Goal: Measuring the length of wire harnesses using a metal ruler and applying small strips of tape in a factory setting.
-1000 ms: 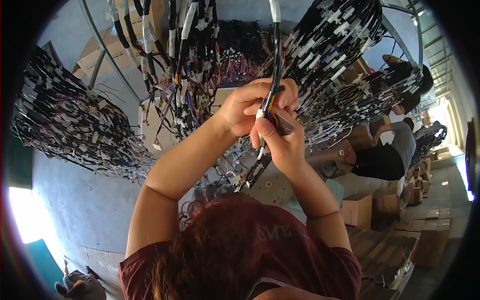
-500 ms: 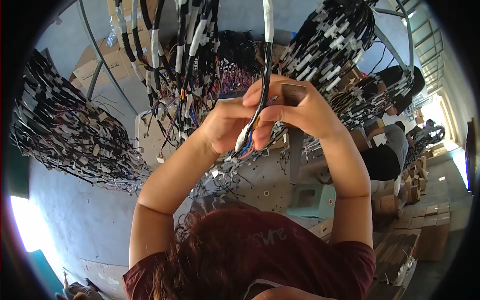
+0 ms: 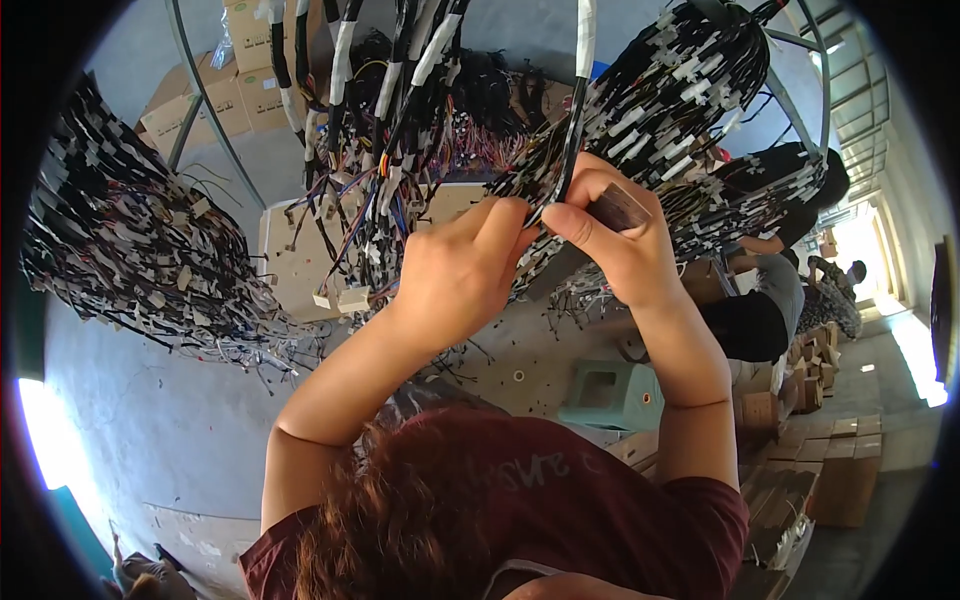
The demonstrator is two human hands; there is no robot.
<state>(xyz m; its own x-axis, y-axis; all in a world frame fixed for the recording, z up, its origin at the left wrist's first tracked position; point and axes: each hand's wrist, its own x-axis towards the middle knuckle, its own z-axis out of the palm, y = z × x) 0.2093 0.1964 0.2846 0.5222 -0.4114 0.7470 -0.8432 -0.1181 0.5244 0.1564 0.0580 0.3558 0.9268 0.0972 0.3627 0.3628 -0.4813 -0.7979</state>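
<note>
Wire bundle [image 3: 575,122], glossy black, white-wrapped above, slightly slanted

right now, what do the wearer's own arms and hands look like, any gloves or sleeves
The left hand and right hand are ungloved, and no watch or bracelet shows at either wrist. Both arms are bare up to short maroon sleeves, part of a maroon shirt with pale grey lettering. Some fingers are hidden, so rings can't be ruled out.
</note>
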